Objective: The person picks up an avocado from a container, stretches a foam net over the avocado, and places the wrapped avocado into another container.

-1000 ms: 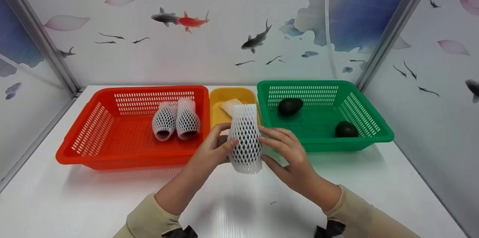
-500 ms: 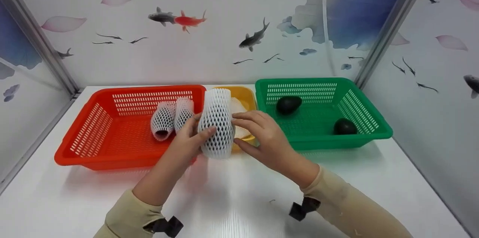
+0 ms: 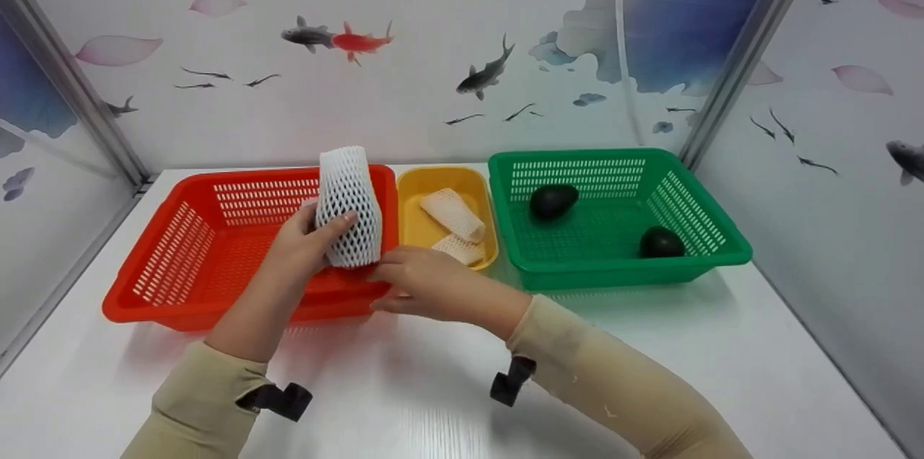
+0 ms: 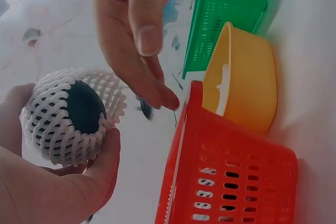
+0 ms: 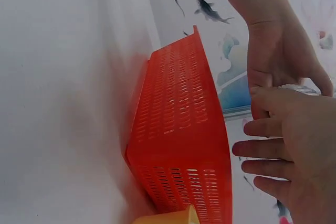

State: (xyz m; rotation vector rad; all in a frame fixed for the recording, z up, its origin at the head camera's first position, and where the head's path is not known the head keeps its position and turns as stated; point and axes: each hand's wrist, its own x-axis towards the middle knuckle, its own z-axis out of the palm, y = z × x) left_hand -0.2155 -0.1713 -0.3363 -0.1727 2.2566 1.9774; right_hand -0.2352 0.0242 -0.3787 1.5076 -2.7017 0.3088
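L hand [image 3: 299, 242] is clamped on the netted fruit [image 3: 349, 210], thumb across the near face, fingers round the far side. It's held up over the R end of the red bskt [image 3: 231, 246], nr the yellow tray [image 3: 411, 206]. Long axis runs approx up-down in head view, top leaning a touch L; narrow, flat-looking end of the net points up-frame, away from the person, fatter end points down-frame, twd them. Can't tell how far it tips off level. In L wrist view the fat end faces the cam: net mouth gapes, dark rounded end of the fruit shows inside. R hand [image 3: 426, 282] holds nothing, fingers apart & mostly straight in R wrist view, tips just below the fat end in head view; L wrist view has them clear of the net. Behind the L hand a bit of pale net [image 3: 309, 201] pokes out in the red bskt, mostly hidden, so can't read its axis. Yellow tray has 2 spare nets: upper net [image 3: 453, 215] slants from upper L to lower R, lower net [image 3: 460, 248] is partly behind the R hand. Green bskt [image 3: 628, 275] has 2 bare dark fruits, well apart: L fruit [image 3: 554, 201] w/ narrow end pointing R, R fruit [image 3: 662, 242] by the front wall.
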